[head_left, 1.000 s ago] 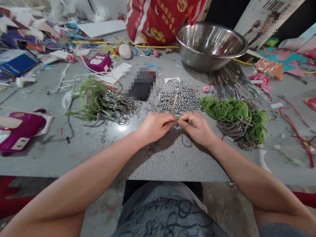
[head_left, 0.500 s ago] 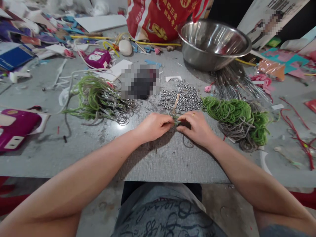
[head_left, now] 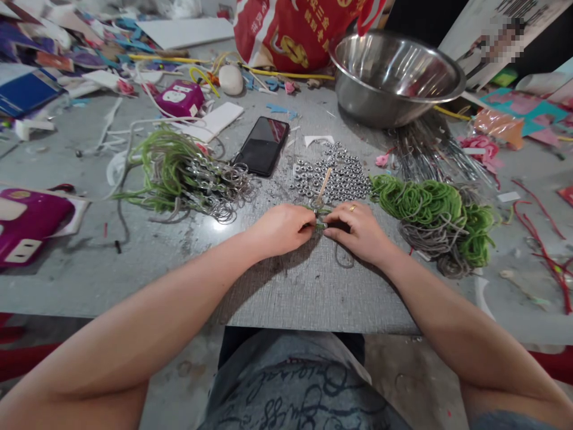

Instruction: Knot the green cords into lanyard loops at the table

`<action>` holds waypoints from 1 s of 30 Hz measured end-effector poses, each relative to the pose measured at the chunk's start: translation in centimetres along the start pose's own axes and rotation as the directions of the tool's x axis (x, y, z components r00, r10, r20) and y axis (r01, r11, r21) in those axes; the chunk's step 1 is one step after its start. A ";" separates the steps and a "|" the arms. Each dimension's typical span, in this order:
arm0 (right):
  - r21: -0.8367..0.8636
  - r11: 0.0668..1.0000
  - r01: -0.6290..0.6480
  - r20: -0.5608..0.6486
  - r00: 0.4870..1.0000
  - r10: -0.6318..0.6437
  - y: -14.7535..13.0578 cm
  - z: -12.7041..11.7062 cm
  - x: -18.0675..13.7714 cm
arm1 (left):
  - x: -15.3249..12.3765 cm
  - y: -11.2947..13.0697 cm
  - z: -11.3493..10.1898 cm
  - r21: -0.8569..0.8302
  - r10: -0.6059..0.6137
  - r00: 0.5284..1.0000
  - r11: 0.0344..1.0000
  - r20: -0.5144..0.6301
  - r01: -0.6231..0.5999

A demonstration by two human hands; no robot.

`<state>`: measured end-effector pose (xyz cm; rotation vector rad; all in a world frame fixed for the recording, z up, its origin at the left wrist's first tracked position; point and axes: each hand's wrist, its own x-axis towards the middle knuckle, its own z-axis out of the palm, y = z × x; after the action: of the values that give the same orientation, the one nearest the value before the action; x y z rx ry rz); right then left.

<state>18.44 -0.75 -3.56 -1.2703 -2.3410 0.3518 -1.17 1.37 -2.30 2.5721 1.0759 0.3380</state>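
My left hand (head_left: 286, 230) and my right hand (head_left: 356, 233) meet over the grey table, fingertips pinched on a short green cord (head_left: 321, 225). The cord's far ends are mostly hidden by my fingers. A thin grey loop hangs under the right hand. Just beyond my fingertips a wooden stick (head_left: 326, 184) lies against many small silver metal beads (head_left: 333, 174). To the right of my right hand is a heap of green and grey cords (head_left: 416, 200). On the left lies a bundle of green cords with metal rings (head_left: 179, 173).
A black phone (head_left: 262, 146) lies behind the beads. At the back stand a steel bowl (head_left: 396, 80) and a red bag (head_left: 290, 36). Purple power sockets (head_left: 33, 224) sit at left. Silver wires (head_left: 425, 146) lie below the bowl, and red cords (head_left: 544, 245) at far right.
The camera view has shifted slightly. Both hands stay together at the same place, still pinching the cord, and a little more of it shows between the fingers.
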 end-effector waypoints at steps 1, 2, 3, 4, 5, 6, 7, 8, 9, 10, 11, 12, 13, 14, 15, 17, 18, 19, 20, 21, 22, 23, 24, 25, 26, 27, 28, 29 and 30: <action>0.001 1.000 0.004 -0.001 1.000 -0.004 0.0 0.0 0.0 | 0.0 0.1 0.0 0.006 -0.007 1.000 1.000 0.011 0.007; 0.004 1.000 0.007 -0.003 1.000 -0.007 0.0 0.0 0.0 | 0.0 0.1 0.0 0.011 -0.013 1.000 1.000 0.019 0.013; 0.006 1.000 0.010 -0.007 1.000 -0.010 0.0 0.1 0.0 | 0.0 0.1 0.0 0.018 -0.018 1.000 1.000 0.024 0.018; 0.006 1.000 0.011 -0.009 1.000 -0.011 0.0 0.1 0.0 | 0.0 0.2 0.0 0.028 -0.023 0.999 0.999 0.028 0.022; 0.005 1.000 0.012 -0.008 1.000 -0.012 0.0 0.1 0.0 | 0.0 0.2 0.0 0.040 -0.027 0.999 0.999 0.030 0.026; 0.002 1.000 0.014 -0.007 1.000 -0.014 -0.1 0.2 0.0 | 0.0 0.3 0.0 0.051 -0.032 0.999 0.998 0.032 0.030; -0.002 1.000 0.014 -0.006 1.000 -0.014 -0.1 0.2 0.0 | 0.0 0.3 0.0 0.059 -0.038 0.999 0.998 0.036 0.036; -0.005 1.000 0.014 -0.004 1.000 -0.014 -0.1 0.2 0.0 | 0.0 0.4 0.0 0.065 -0.046 0.998 0.997 0.042 0.043; -0.008 1.000 0.015 -0.001 1.000 -0.015 -0.1 0.2 0.0 | 0.0 0.5 0.0 0.069 -0.054 0.997 0.996 0.051 0.051; -0.009 1.000 0.015 0.001 1.000 -0.015 -0.2 0.2 0.0 | 0.0 0.5 0.0 0.071 -0.064 0.996 0.996 0.058 0.060; -0.011 1.000 0.017 0.001 1.000 -0.017 -0.2 0.1 -0.1 | 0.0 0.6 -0.1 0.074 -0.073 0.995 0.995 0.065 0.069; -0.015 1.000 0.018 0.001 1.000 -0.018 -0.2 0.1 -0.1 | -0.1 0.6 -0.1 0.077 -0.081 0.994 0.994 0.070 0.075; -0.020 1.000 0.021 0.003 1.000 -0.021 -0.3 0.1 -0.1 | -0.1 0.7 -0.2 0.080 -0.086 0.994 0.994 0.075 0.080; -0.026 0.999 0.023 0.003 1.000 -0.023 -0.3 0.0 -0.1 | -0.1 0.7 -0.2 0.082 -0.089 0.993 0.993 0.079 0.082; -0.031 0.999 0.025 0.003 1.000 -0.025 -0.4 0.0 -0.1 | -0.1 0.7 -0.2 0.084 -0.089 0.993 0.993 0.082 0.083; -0.035 0.999 0.028 0.003 1.000 -0.028 -0.4 0.0 -0.1 | -0.1 0.7 -0.2 0.084 -0.086 0.993 0.993 0.086 0.079; -0.035 0.999 0.029 0.004 1.000 -0.029 -0.4 0.0 -0.1 | -0.1 0.6 -0.2 0.083 -0.083 0.993 0.994 0.086 0.076; -0.033 0.999 0.031 0.006 1.000 -0.030 -0.5 0.0 -0.1 | -0.1 0.6 -0.1 0.083 -0.082 0.993 0.994 0.084 0.075; -0.031 0.999 0.031 0.008 0.999 -0.031 -0.5 0.1 -0.1 | -0.1 0.6 -0.1 0.082 -0.080 0.993 0.994 0.083 0.073; -0.031 0.999 0.031 0.010 0.999 -0.031 -0.5 0.1 0.0 | -0.1 0.6 0.0 0.082 -0.078 0.994 0.994 0.080 0.071; -0.032 0.999 0.030 0.014 0.999 -0.030 -0.5 0.1 0.0 | -0.1 0.5 0.1 0.083 -0.076 0.994 0.994 0.078 0.070; -0.034 0.999 0.029 0.018 0.999 -0.028 -0.5 0.1 0.0 | -0.1 0.5 0.1 0.084 -0.076 0.994 0.994 0.077 0.069; -0.036 0.999 0.028 0.022 0.999 -0.027 -0.5 0.2 0.0 | -0.1 0.6 0.2 0.086 -0.075 0.994 0.994 0.076 0.069; -0.037 0.999 0.027 0.023 0.999 -0.026 -0.5 0.2 0.1 | -0.1 0.6 0.2 0.088 -0.077 0.994 0.994 0.076 0.070; -0.035 0.999 0.027 0.024 0.999 -0.026 -0.5 0.2 0.1 | -0.1 0.6 0.3 0.091 -0.080 0.994 0.993 0.075 0.074; -0.031 0.999 0.027 0.025 0.999 -0.026 -0.5 0.1 0.1 | -0.1 0.6 0.3 0.093 -0.084 0.994 0.993 0.072 0.078; -0.023 0.999 0.025 0.026 0.999 -0.025 -0.5 0.1 0.1 | -0.1 0.6 0.4 0.092 -0.088 0.994 0.992 0.067 0.081; -0.011 1.000 0.020 0.026 0.999 -0.019 -0.6 0.0 0.1 | 0.0 0.6 0.5 0.092 -0.089 0.994 0.992 0.060 0.083; 0.003 1.000 0.010 0.026 1.000 -0.011 -0.6 -0.1 0.0 | 0.0 0.6 0.5 0.090 -0.087 0.995 0.993 0.053 0.082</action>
<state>18.06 -1.01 -3.22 -1.2587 -2.3669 0.3704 -0.67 0.86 -2.55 2.5865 1.1998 0.1998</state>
